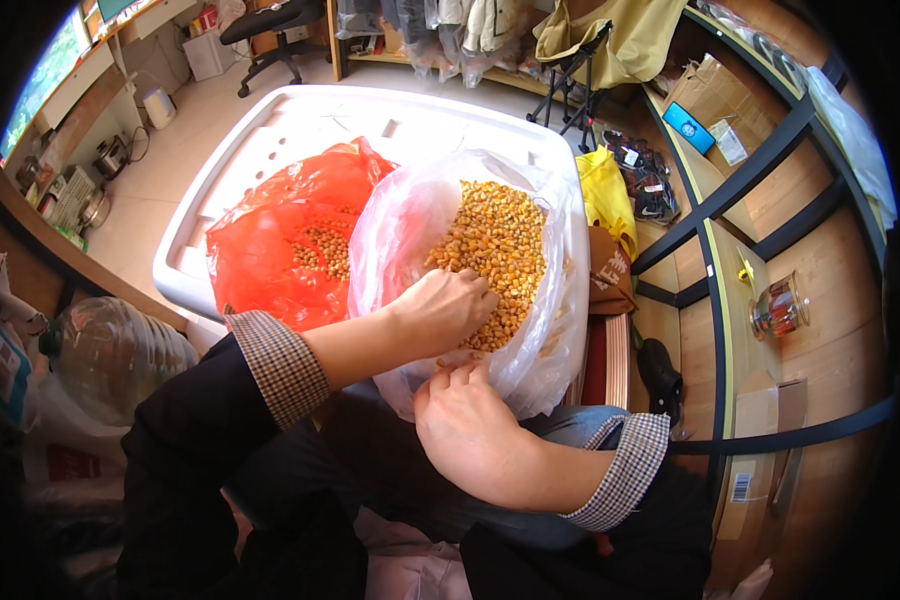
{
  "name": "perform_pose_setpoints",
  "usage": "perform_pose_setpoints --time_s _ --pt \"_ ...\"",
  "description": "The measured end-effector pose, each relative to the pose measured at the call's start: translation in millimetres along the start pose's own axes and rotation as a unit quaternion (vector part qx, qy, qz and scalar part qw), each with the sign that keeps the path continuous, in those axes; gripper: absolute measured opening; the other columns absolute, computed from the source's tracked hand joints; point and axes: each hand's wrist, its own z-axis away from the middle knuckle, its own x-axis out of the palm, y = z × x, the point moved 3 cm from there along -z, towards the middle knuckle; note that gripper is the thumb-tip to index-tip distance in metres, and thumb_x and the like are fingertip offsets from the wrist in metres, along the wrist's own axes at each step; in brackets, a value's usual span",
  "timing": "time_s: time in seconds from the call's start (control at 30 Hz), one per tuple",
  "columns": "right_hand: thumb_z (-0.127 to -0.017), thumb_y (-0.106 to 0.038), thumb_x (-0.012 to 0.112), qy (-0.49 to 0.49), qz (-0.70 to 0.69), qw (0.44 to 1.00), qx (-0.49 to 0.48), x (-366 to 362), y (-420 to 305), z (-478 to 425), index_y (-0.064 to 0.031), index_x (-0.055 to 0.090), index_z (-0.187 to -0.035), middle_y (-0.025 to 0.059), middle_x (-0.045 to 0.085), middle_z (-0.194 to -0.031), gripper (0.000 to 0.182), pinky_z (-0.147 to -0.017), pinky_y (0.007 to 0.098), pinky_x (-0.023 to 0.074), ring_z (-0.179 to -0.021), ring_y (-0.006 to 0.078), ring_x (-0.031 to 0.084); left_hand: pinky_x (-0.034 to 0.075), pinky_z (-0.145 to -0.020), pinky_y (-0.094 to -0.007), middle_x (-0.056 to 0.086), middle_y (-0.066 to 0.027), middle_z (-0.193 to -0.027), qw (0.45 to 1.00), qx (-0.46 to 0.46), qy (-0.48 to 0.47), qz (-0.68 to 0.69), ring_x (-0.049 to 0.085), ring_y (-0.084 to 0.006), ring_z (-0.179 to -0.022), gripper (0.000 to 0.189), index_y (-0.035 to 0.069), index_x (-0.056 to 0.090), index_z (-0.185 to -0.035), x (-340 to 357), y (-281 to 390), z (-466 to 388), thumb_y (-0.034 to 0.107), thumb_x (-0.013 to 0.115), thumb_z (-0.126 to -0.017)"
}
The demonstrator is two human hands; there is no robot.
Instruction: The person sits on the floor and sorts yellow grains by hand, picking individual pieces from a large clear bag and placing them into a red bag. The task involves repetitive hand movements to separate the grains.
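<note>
A translucent white plastic bag (562, 315), its mouth spread wide, holds a heap of dried corn kernels (504, 247). Over the left part of the heap is my left hand (450, 307), fingers bent down among the kernels; its fingertips are hidden. My right hand (457, 412) lies at the bag's near rim, fingers curled against the plastic; whether it pinches the film does not show. To the left, touching the white bag, a red plastic bag (270, 217) lies open with round tan beans or chickpeas (326, 251) inside.
Both bags rest on a white plastic table or lid (225, 172) with a raised rim. A wooden shelf with dark metal bars (765, 169) stands at the right, holding a glass jar (780, 306) and a phone (688, 129). A large clear plastic bottle (112, 360) is at the left.
</note>
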Motion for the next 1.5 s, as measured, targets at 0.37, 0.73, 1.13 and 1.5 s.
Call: perform_pose_setpoints --time_s 0.37,0.73,1.13,1.5 --pt "-0.083 -0.016 0.053 0.008 -0.004 1.0 -0.005 0.9 1.1 2.2 0.0036 0.066 -0.095 0.0196 0.067 -0.09 0.026 -0.081 0.0394 0.0487 -0.084 0.0294 0.065 0.053 -0.067 -0.0427 0.06 -0.0128 -0.083 0.991 -0.057 0.07 0.101 0.063 -0.0327 -0.081 0.014 0.003 0.06 -0.087 -4.2 -8.3 -1.2 0.006 0.064 -0.073" --pt "-0.084 -0.018 0.054 0.0 -0.005 1.0 -0.005 0.2 0.6 3.8 0.0021 0.066 -0.095 0.018 0.067 -0.092 0.026 -0.078 0.0389 0.0486 -0.086 0.0275 0.065 0.054 -0.063 -0.0416 0.063 -0.014 -0.09 0.973 -0.114 0.193 -0.055 0.066 -0.0305 -0.077 0.016 0.001 0.06 -0.089 -72.7 -19.6 13.9 0.0 0.059 -0.072" --pt "-0.084 -0.019 0.055 -0.019 0.0 1.0 0.0 -1.7 -1.7 0.2 0.0019 0.066 -0.096 0.0176 0.067 -0.091 0.027 -0.08 0.0393 0.0493 -0.086 0.0285 0.066 0.054 -0.056 -0.0385 0.058 -0.0116 -0.086 0.97 -0.085 0.189 -0.123 0.067 -0.0267 -0.074 0.008 0.005 0.06 -0.085 -90.4 -7.4 18.0 0.005 0.06 -0.077" --pt "-0.083 -0.017 0.054 0.007 0.003 1.0 -0.01 0.8 -0.1 0.8 0.0036 0.066 -0.096 0.0197 0.066 -0.089 0.027 -0.081 0.0415 0.0485 -0.086 0.0306 0.066 0.053 -0.064 -0.0436 0.06 -0.0123 -0.083 0.997 -0.032 0.05 0.042 0.065 -0.0331 -0.077 0.007 0.005 0.063 -0.081 4.4 -13.9 -13.1 0.01 0.061 -0.076"
